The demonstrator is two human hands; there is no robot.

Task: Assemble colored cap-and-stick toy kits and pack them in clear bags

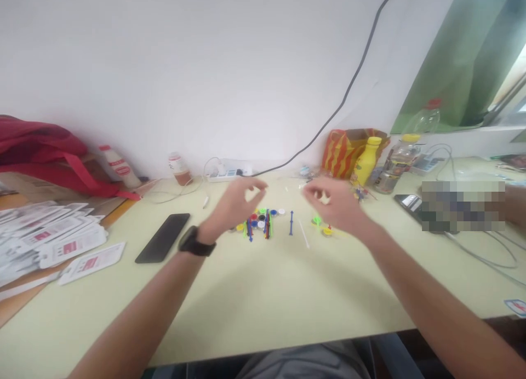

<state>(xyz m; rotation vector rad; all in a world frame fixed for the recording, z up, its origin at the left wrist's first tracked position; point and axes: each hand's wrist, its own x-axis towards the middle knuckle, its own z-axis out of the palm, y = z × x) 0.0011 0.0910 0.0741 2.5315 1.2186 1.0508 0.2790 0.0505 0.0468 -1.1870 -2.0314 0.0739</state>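
Head view: I note the left hand (236,204) and right hand (333,205) raised above the desk (263,302), fingers curled towards a pinch; blur prevents my telling whether either holds anything. Coloured plastic pieces (261,221) lie below, between them. Judged light, stiff, smooth, easily scattered; best pinched singly at shaft or rim.

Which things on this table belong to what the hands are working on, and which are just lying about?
In the work: left hand, right hand, coloured caps, coloured sticks, blue stick, white stick.
Lying about: black phone, white packets, red bag, yellow bottle, power strip.
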